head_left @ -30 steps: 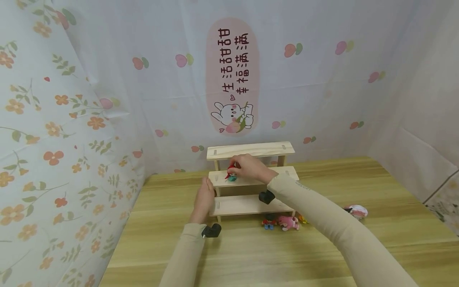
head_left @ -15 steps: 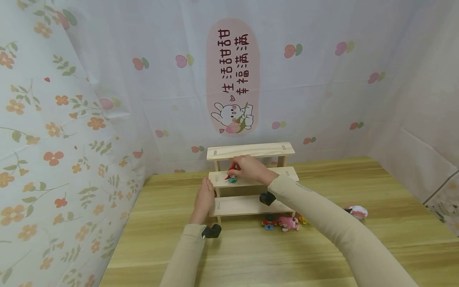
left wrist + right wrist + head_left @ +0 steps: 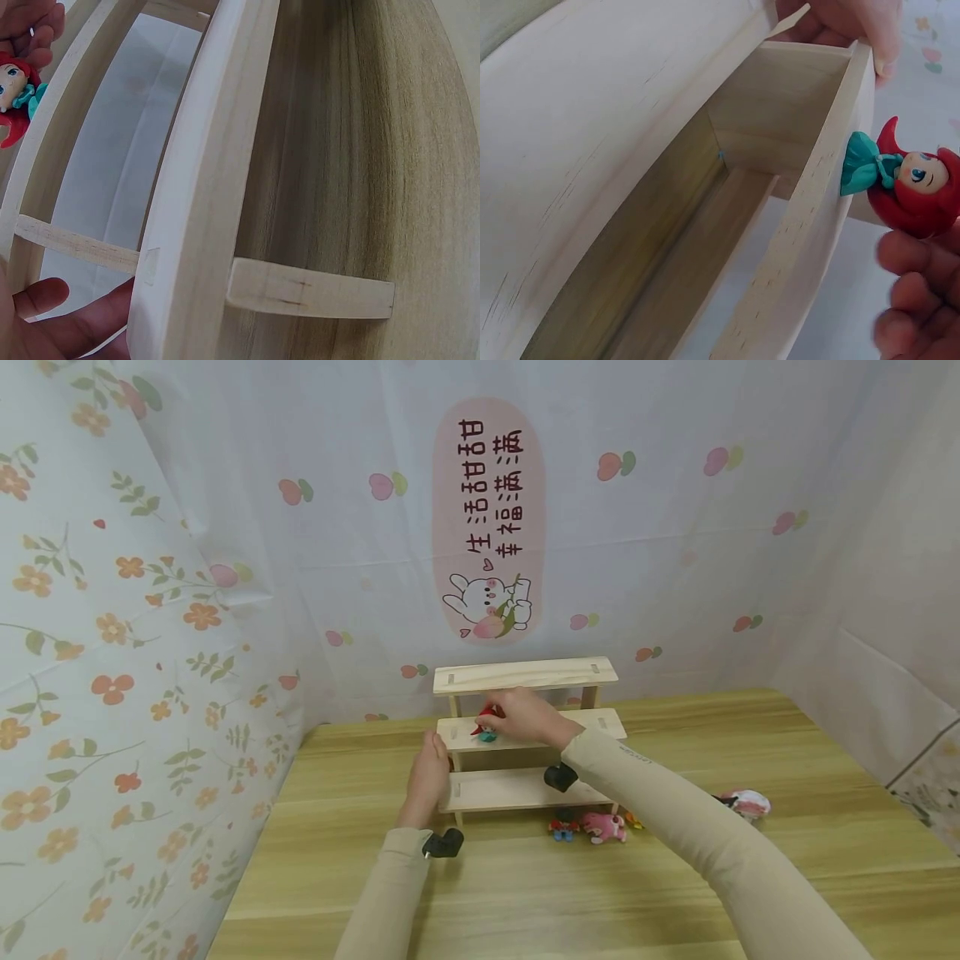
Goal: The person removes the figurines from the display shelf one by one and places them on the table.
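Observation:
My right hand (image 3: 527, 718) pinches a small mermaid-like doll figurine (image 3: 919, 180) with red hair and a teal dress by its head. The figurine is upright, its base against the left part of the middle board of a three-tier wooden display stand (image 3: 525, 674). My left hand (image 3: 427, 781) holds the left end of the stand, its fingers curled about the side beside the lower boards. In the left wrist view the thumb and fingers of that hand (image 3: 82, 322) show by the side support, partly hidden by a board.
In front of the stand's right end lie a figure in red and blue (image 3: 564, 825), a pink figure (image 3: 603, 827) and a yellow one (image 3: 634, 819) partly behind the right sleeve. A pink-and-white figure (image 3: 748, 802) lies farther right on the wood-grain table (image 3: 525, 902). A patterned cloth (image 3: 337, 527) hangs behind.
The right hand and figurine have shifted very slightly on the middle board. The left hand stays at the stand's left end.

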{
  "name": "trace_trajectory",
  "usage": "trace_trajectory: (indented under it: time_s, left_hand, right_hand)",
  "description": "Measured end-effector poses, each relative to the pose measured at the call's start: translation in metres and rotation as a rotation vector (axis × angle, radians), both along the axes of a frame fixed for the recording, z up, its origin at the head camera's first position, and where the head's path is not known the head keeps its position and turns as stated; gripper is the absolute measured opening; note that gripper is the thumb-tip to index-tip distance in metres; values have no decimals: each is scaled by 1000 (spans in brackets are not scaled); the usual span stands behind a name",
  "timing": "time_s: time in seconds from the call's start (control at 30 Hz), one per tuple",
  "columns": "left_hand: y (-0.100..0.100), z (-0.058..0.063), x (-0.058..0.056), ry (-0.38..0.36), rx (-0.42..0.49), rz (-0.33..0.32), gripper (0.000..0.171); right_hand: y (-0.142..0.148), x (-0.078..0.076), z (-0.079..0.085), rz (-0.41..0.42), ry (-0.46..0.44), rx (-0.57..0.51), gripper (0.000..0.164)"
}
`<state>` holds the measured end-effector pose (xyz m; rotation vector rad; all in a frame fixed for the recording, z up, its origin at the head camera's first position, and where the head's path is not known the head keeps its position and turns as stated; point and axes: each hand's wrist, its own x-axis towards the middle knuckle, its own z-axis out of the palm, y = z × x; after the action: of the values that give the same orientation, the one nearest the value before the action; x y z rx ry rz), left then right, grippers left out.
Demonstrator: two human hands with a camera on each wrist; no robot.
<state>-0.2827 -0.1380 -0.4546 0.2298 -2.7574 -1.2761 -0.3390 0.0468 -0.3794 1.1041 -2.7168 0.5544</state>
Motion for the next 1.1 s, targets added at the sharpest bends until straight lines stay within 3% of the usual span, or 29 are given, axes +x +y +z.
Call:
trace_trajectory:
  time_s: [0.4, 0.87, 1.1]
  left_hand:
    - [2, 0, 1, 1, -25, -4, 36]
    - [-3, -1, -4, 24, -43, -21, 37]
    - [0, 0, -1, -4, -30, -23, 36]
  right_hand:
    - [5, 7, 1, 98, 24, -23, 22]
    - [11, 33, 3, 152, 23, -44, 22]
    - [19, 51, -5, 169, -69, -43, 19]
